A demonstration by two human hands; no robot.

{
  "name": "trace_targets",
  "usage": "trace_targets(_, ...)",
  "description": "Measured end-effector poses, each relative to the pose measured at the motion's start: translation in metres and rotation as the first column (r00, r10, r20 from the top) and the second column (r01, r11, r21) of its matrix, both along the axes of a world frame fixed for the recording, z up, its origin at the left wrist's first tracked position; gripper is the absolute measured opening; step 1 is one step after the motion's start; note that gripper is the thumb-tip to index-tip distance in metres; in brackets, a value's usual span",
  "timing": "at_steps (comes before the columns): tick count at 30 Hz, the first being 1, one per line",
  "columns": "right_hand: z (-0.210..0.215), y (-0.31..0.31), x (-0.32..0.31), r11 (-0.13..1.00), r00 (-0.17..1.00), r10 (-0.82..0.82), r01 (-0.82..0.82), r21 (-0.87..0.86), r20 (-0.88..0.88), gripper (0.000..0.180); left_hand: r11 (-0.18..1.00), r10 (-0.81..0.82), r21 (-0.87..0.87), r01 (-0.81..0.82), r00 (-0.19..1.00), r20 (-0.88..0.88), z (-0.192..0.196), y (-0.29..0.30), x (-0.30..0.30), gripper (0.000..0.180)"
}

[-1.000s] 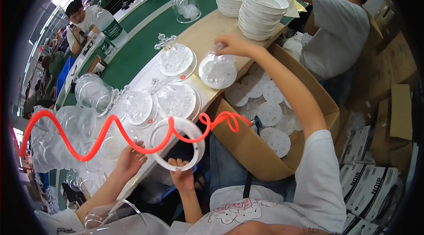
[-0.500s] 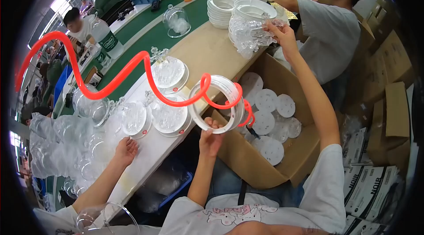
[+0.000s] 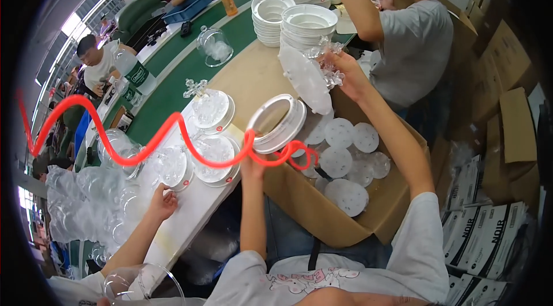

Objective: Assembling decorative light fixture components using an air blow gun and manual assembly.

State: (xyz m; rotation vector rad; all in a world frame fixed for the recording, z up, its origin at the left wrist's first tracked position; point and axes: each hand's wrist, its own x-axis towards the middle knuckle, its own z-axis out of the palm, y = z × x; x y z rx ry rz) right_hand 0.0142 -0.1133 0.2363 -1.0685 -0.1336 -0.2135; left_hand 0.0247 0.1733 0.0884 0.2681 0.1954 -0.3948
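My left hand point(image 3: 252, 168) grips a white round plastic ring base point(image 3: 296, 124) by its lower edge and holds it tilted over the table's edge. The loops of a red coiled hose point(image 3: 141, 156) pass in front of that hand and the ring. My right hand point(image 3: 344, 71) is raised at the far right, closed on a clear, flower-shaped plastic piece with a round frosted disc point(image 3: 306, 81) hanging tilted beside it. Just behind stand stacked white ring bases point(image 3: 309, 21).
A cardboard box point(image 3: 314, 214) of round speckled discs point(image 3: 346, 196) stands before me. On the table point(image 3: 245, 78) sit white bases with clear pieces point(image 3: 213, 107). A co-worker's hand point(image 3: 164, 202) is at the left; another person point(image 3: 417, 47) works at the right. A clear dome point(image 3: 214, 47) stands behind.
The ring in my left hand has tipped over and moved slightly left. My right hand has come lower and left, turning the clear piece so its disc shows. The hose swung left.
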Motion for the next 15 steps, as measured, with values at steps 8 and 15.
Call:
trace_targets(8,0.000,-0.026,-0.029,0.997,0.997,-0.064,0.062,-0.042,-0.044,0.023,0.381,-0.126,0.638,-0.669,0.647,0.752,0.091,-0.022,0.009,0.043)
trace_targets(15,-0.002,-0.022,-0.024,0.995,0.994,-0.073,0.066,-0.076,-0.083,0.022,0.639,0.030,0.594,-0.489,0.787,0.616,0.033,-0.038,0.014,0.041)
